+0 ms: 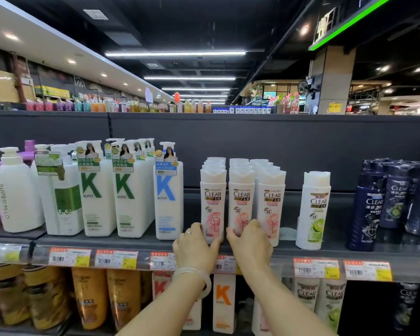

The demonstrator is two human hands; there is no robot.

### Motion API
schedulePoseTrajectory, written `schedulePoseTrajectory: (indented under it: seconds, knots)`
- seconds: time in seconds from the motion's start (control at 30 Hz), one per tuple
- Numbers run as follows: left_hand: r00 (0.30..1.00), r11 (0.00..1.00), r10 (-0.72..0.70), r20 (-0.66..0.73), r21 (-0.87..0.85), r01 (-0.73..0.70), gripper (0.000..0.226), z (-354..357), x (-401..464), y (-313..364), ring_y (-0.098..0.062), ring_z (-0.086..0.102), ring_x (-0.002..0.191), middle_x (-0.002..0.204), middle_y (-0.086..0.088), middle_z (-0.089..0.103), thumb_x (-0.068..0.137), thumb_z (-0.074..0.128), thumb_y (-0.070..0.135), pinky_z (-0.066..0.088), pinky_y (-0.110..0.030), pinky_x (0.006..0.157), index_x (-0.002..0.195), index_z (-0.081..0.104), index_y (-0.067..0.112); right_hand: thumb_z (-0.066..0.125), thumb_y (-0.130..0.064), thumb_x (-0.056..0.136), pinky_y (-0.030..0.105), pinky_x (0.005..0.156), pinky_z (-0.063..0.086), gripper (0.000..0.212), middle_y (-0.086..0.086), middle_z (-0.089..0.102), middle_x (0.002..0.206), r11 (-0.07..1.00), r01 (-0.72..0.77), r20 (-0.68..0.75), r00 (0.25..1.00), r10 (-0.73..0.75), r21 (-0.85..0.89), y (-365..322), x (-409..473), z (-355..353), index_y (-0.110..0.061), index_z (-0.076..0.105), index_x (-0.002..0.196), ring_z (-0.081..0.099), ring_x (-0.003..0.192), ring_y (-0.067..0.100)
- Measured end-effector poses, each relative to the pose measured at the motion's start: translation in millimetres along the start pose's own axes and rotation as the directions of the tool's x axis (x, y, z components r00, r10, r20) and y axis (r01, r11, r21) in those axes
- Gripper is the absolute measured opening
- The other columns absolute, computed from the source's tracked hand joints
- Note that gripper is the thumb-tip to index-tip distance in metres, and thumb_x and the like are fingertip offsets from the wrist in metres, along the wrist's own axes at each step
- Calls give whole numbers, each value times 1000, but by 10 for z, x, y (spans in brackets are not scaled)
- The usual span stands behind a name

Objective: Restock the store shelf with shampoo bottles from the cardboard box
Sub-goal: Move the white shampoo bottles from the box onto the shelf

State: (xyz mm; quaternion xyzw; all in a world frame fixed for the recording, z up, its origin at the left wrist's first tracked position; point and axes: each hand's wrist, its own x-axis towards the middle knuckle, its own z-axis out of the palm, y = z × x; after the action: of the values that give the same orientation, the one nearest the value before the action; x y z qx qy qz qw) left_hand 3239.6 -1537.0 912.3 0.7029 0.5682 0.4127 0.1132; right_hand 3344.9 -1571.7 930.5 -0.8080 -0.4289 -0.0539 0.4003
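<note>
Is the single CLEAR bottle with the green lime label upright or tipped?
Upright: the lime-label bottle stands on its base, cap on top, alone on the shelf.

I am gripping the front left pink bottle (pixel 213 202) low down with my left hand (pixel 196 248), and my right hand (pixel 250 243) is wrapping the base of the middle bottle (pixel 241 202). Both are standing upright on the shelf (pixel 286 253), a green bottle (pixel 313 212) near their right.
</note>
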Motion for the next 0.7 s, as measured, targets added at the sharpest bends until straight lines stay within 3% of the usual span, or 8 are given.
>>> schedulePoseTrajectory:
  seconds: [0.13, 0.27, 0.4, 0.53, 0.63, 0.7]
  knots:
    - [1000, 1000, 24, 9, -6, -24, 39, 9, -12, -14, -15, 55, 98, 103, 5, 60, 77, 61, 51, 45, -37, 93, 103, 48, 25, 55, -51, 84, 25, 58, 38, 43, 4, 64, 95, 999, 39, 11, 999, -39, -12, 45, -29, -28, -12, 45, 100, 62, 79, 19]
    - [990, 992, 130, 46, 3, -130, 58, 6, -61, -135, -15, 46, 115, 123, 3, 50, 79, 60, 49, 36, -33, 104, 127, 37, 24, 53, -55, 83, 29, 62, 39, 53, 1, 65, 100, 987, 160, -20, 987, -160, 11, 238, -157, -93, -18, 41, 118, 63, 89, 22]
    - [968, 971, 231, 100, 48, -236, 68, -31, -136, -283, -14, 32, 129, 138, 4, 36, 81, 60, 46, 29, -32, 110, 137, 28, 27, 74, -42, 72, 37, 77, 48, 52, 8, 60, 104, 942, 319, -116, 937, -330, -103, 598, -287, -184, -10, 58, 111, 58, 95, 27]
    - [956, 941, 280, 89, 172, -291, 59, -70, -230, -372, -17, 26, 132, 141, 2, 32, 83, 56, 47, 24, -35, 112, 134, 33, 27, 83, -40, 60, 42, 81, 51, 57, 10, 63, 105, 867, 412, -19, 901, -434, -279, 808, -373, -214, -10, 64, 105, 61, 97, 31]
    - [950, 914, 297, 100, 257, -313, 57, -77, -310, -418, -19, 21, 135, 144, 1, 29, 84, 51, 50, 17, -38, 114, 134, 35, 27, 80, -40, 65, 44, 91, 48, 64, 12, 59, 120, 857, 426, 51, 901, -430, -290, 869, -418, -198, -11, 60, 117, 55, 113, 32]
    - [948, 904, 287, 135, 290, -315, 63, -74, -369, -455, -21, 13, 139, 149, -2, 22, 86, 48, 51, 8, -40, 116, 140, 26, 27, 73, -42, 74, 43, 103, 38, 67, 11, 48, 134, 860, 426, 101, 904, -415, -282, 879, -426, -215, -13, 51, 129, 42, 128, 30]
